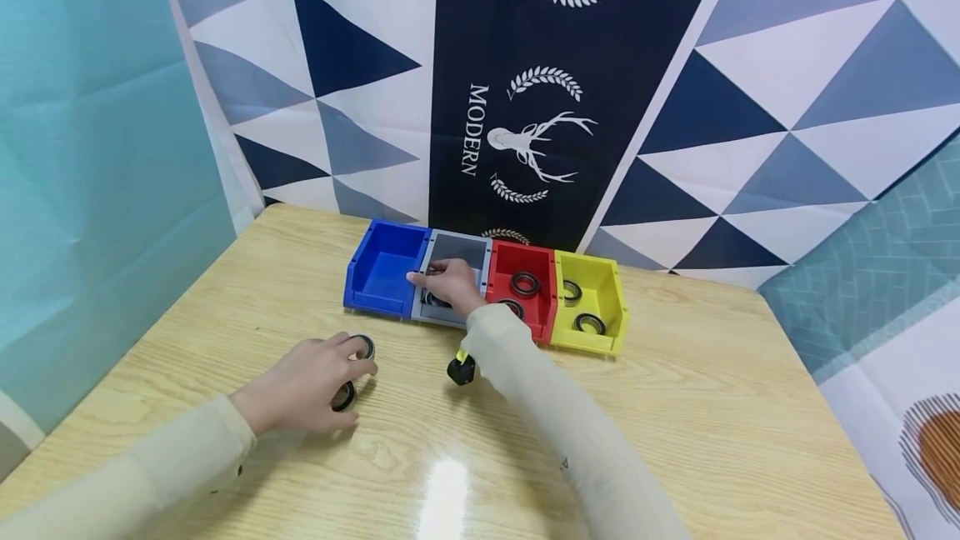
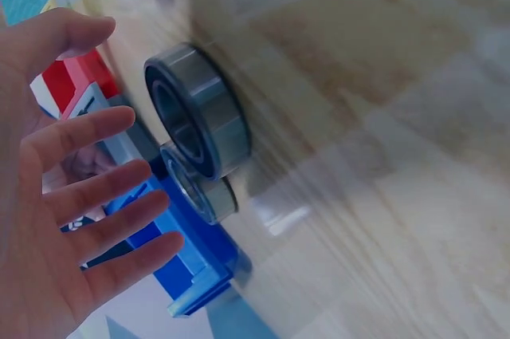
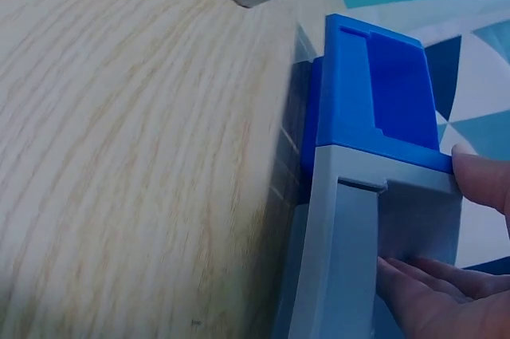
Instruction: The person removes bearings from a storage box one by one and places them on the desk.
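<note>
Two ring-shaped ball bearings lie close together on the table: a far bearing (image 1: 365,347) and a near bearing (image 1: 344,397). My left hand (image 1: 303,386) hovers beside and partly over them. In the left wrist view its fingers (image 2: 119,203) are spread, apart from the larger-looking bearing (image 2: 199,112) and the smaller-looking bearing (image 2: 199,187). My right hand (image 1: 453,283) reaches into the grey bin (image 1: 472,250), above a partly hidden dark ring (image 1: 433,300). Its thumb (image 3: 482,179) is at the bin's side edge, apart from the fingers; the fingertips are partly hidden behind the bin's front.
A blue bin (image 1: 386,265) adjoins the grey one on the left. To the right, a red bin (image 1: 501,257) and a yellow bin (image 1: 603,277) hold bearings. A small black object (image 1: 461,370) with a yellow strip shows beneath the right sleeve. A patterned cloth (image 1: 360,107) hangs behind the table.
</note>
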`<state>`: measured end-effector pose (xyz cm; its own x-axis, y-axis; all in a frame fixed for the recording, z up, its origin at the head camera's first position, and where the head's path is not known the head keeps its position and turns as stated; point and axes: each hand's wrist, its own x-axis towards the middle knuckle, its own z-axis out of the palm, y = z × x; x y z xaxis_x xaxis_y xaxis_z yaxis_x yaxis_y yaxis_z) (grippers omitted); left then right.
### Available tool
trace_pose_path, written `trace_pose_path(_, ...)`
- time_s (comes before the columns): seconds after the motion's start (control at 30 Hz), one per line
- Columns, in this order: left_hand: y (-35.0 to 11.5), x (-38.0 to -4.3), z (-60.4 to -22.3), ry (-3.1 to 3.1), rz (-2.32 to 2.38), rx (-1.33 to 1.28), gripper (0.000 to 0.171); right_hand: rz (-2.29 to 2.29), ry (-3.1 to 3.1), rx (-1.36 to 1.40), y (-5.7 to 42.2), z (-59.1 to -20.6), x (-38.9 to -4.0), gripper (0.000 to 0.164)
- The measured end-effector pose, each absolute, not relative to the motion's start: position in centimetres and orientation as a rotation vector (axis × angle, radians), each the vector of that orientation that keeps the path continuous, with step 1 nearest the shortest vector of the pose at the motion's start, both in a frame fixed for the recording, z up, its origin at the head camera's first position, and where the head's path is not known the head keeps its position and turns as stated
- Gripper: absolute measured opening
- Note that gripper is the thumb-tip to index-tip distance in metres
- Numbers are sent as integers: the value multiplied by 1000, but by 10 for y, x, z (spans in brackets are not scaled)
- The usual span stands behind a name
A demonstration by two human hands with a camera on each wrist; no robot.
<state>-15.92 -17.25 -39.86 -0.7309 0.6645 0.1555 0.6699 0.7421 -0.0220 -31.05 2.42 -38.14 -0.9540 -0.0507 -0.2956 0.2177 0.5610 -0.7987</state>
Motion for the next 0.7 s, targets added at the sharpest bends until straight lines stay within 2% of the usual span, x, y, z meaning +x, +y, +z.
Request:
trace_pose_path(0.37, -151, -187, -393, -2842, -143, -1064, 47, -1114, 2694, -39, 29, -370, -297, 60)
trace_pose_path(0.57, -139, -203, -391, -2801, -211, -1093, 43, -989, 2890, -271, 49, -364, -287, 60)
trace_pose_path(0.7, -131, -216, -382, -2784, -261, -1093, 46, -967, 2992, -282, 66, -360, -288, 61)
